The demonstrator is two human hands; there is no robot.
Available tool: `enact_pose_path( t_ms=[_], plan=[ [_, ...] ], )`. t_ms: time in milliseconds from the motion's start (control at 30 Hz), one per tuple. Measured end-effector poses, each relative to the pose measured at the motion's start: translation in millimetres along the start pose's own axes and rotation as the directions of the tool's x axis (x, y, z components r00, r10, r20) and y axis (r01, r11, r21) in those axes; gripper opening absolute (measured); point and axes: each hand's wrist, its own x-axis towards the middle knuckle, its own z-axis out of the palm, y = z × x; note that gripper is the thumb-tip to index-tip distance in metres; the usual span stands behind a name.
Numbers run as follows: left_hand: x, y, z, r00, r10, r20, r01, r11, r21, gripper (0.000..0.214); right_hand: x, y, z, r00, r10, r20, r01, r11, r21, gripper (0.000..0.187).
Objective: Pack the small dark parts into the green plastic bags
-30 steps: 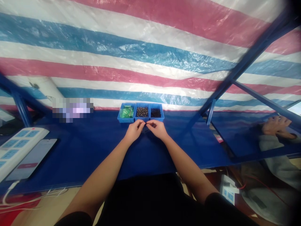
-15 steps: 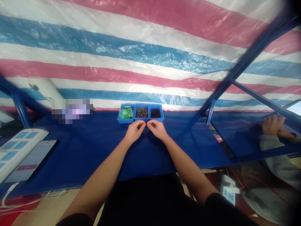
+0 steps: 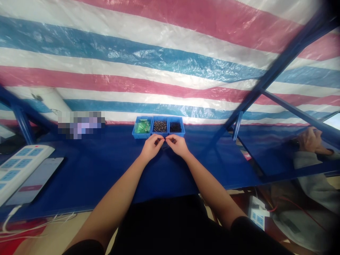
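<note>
"Blue cloth covers the counter. Landmark for the record?"

"The middle bin, the one of dark brownish parts, in a row of three at the counter's far edge. A green-filled bin touches it on the left and a black-filled bin on the right."

"Position of the hands?"

"Both lie just in front of the middle bin, on the near side. The left hand sits slightly left of its centre line, the right hand slightly right. Their fingers meet directly before its front wall."

"State of the fingers?"

"Narrow on both hands, thumb and forefinger pinched. They appear to close on a small dark piece, one hand at each end. That would put its long axis parallel to the row of bins, but it is too small to confirm. Neither hand is nearer; the piece lies between them, apart from the middle bin."

"Other items?"

"Far left of the middle bin, at the near edge, are a white power strip and a phone just beside it. Far right, a co-worker's hand is behind a blue frame."

"Change against the earlier pictures?"

"Slight. A second ago a small gap showed between the two pinches; now they meet. The hands otherwise keep their place before the middle bin. The co-worker's hand has drawn further right."
</note>
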Motion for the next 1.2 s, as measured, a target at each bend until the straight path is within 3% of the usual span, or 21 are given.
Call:
enact_pose_path(
  t_ms=[333,600,867,1200],
  plan=[
    [0.2,-3.4,1.6,0.999,-0.027,0.03,0.027,1.0,0.0,0.023,-0.4,0.1,1.7,1.0,-0.023,-0.003,0.023,1.0,-0.002,0.018],
    [0.5,-6.1,1.7,0.999,0.02,0.03,-0.021,0.999,0.036,0.023,0.3,-0.2,-0.1,0.999,-0.036,0.008,0.036,0.999,0.002,0.022],
    [-0.9,-1.9,1.1,0.999,-0.043,0.03,0.043,0.999,-0.003,0.026,0.1,1.4,-0.2,0.999,-0.033,0.008,0.034,0.999,-0.004,0.019],
    [-0.4,-6.3,2.5,0.999,-0.035,0.024,0.034,0.999,0.02,0.026,0.5,1.7,0.7,0.999,-0.047,0.006,0.048,0.998,-0.027,0.021]
  ],
)
